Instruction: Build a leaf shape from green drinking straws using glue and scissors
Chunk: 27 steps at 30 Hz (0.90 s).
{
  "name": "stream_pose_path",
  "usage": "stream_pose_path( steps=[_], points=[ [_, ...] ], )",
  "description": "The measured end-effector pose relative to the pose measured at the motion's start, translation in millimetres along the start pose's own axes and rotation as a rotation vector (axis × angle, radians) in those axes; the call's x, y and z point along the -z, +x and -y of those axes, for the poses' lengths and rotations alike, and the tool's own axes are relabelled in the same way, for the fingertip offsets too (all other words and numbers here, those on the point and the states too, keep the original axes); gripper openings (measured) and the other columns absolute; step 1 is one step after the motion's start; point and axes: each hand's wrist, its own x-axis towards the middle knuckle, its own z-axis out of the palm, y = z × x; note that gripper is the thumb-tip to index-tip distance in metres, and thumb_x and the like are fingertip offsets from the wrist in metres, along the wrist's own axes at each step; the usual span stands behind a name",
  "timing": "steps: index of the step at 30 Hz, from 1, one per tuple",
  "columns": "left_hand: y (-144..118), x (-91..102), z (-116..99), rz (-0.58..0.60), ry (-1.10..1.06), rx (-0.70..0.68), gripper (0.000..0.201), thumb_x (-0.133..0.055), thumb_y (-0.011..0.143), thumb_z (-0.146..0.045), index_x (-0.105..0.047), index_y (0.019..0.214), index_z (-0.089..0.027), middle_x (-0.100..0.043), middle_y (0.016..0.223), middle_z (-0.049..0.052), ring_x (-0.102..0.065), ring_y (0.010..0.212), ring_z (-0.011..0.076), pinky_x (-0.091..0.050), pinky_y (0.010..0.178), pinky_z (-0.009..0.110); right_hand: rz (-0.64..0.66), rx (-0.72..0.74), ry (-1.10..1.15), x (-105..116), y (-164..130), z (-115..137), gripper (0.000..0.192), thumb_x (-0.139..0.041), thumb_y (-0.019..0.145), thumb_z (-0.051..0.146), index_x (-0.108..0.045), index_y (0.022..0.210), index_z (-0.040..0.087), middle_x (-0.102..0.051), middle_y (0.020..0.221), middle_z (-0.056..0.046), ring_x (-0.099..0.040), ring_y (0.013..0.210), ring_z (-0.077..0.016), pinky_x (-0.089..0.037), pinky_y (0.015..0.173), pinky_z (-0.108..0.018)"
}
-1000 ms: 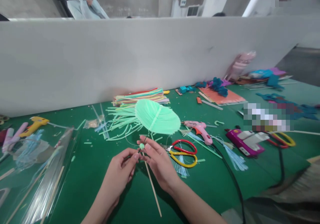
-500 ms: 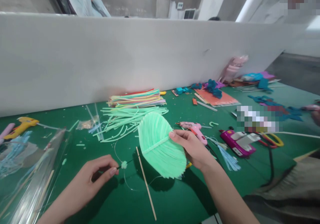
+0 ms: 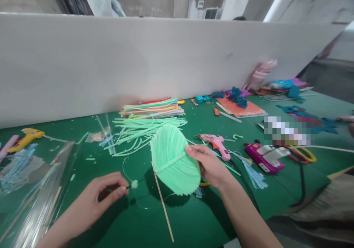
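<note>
My right hand [image 3: 208,163] pinches the right edge of a mint-green leaf [image 3: 173,163], built from fuzzy pipe-cleaner strips with a raised midrib, and holds it tilted above the table. Between the thumb and fingers of my left hand [image 3: 110,194] is a thin dark stem with a small green fuzzy tuft [image 3: 134,184] on it. The stem runs right toward the leaf; whether it joins the leaf I cannot tell. A fine clear thread [image 3: 138,203] loops around the tuft. Just below the leaf lies a slim wooden stick [image 3: 164,207].
Green pipe cleaners [image 3: 143,130] and a multicoloured bundle [image 3: 155,108] lie behind the leaf. A pink glue gun [image 3: 217,143] and a purple power strip [image 3: 264,159] are to the right. A yellow glue gun [image 3: 27,139] lies left. A white partition [image 3: 166,56] borders the table.
The leaf in my right hand has shifted slightly left and turned a little. My left hand has moved slightly left with the stem. Both grips stay the same.
</note>
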Motion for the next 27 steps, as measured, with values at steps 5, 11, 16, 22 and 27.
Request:
stream_pose_path(
  steps=[5,11,16,22,27],
  points=[
    [2.3,-0.6,1.5,-0.003,0.034,-0.003,0.025,-0.051,0.089,-0.041,-0.062,0.077,-0.022,-0.060,0.077,0.002,-0.054,0.072,0.0188,-0.042,0.065,0.026,-0.021,-0.043,-0.094,-2.4,2.2,-6.6,0.036,-0.076,0.074,0.049,-0.071,0.075,0.013,-0.069,0.068,-0.003,-0.059,0.060,-0.0127,-0.043,0.056,-0.024],
    [4.0,-1.6,1.0,0.028,0.022,0.006,0.028,-0.050,0.090,-0.043,-0.061,0.076,-0.022,-0.059,0.075,0.001,-0.054,0.071,0.0182,-0.042,0.065,0.026,-0.029,-0.111,-0.021,-2.6,3.8,-12.9,0.038,-0.078,0.071,0.050,-0.071,0.072,0.013,-0.070,0.067,-0.003,-0.060,0.056,-0.0120,-0.046,0.057,-0.024],
    [6.7,-4.6,-2.5,-0.037,0.018,0.028,0.024,-0.055,0.088,-0.041,-0.067,0.077,-0.022,-0.065,0.078,0.002,-0.057,0.071,0.0182,-0.042,0.064,0.025,-0.013,-0.052,-0.089,-5.2,2.3,-14.0,0.035,-0.080,0.070,0.045,-0.072,0.086,0.014,-0.073,0.079,-0.005,-0.066,0.069,-0.0171,-0.052,0.064,-0.028],
    [7.9,-8.3,-7.4,-0.061,0.026,0.028,0.027,-0.055,0.086,-0.043,-0.070,0.075,-0.023,-0.068,0.079,0.002,-0.059,0.072,0.0194,-0.043,0.064,0.027,0.000,-0.064,-0.135,-4.5,2.0,-15.7,0.035,-0.082,0.068,0.039,-0.073,0.091,0.016,-0.075,0.090,-0.007,-0.069,0.080,-0.0224,-0.056,0.071,-0.035],
    [7.9,-9.6,-10.2,-0.061,0.060,0.034,0.028,-0.053,0.088,-0.043,-0.070,0.076,-0.024,-0.066,0.078,0.001,-0.056,0.069,0.0178,-0.038,0.058,0.025,-0.016,-0.033,-0.146,-3.1,3.1,-16.8,0.033,-0.082,0.069,0.038,-0.073,0.092,0.016,-0.075,0.089,-0.008,-0.070,0.079,-0.0225,-0.056,0.070,-0.035]
  ],
)
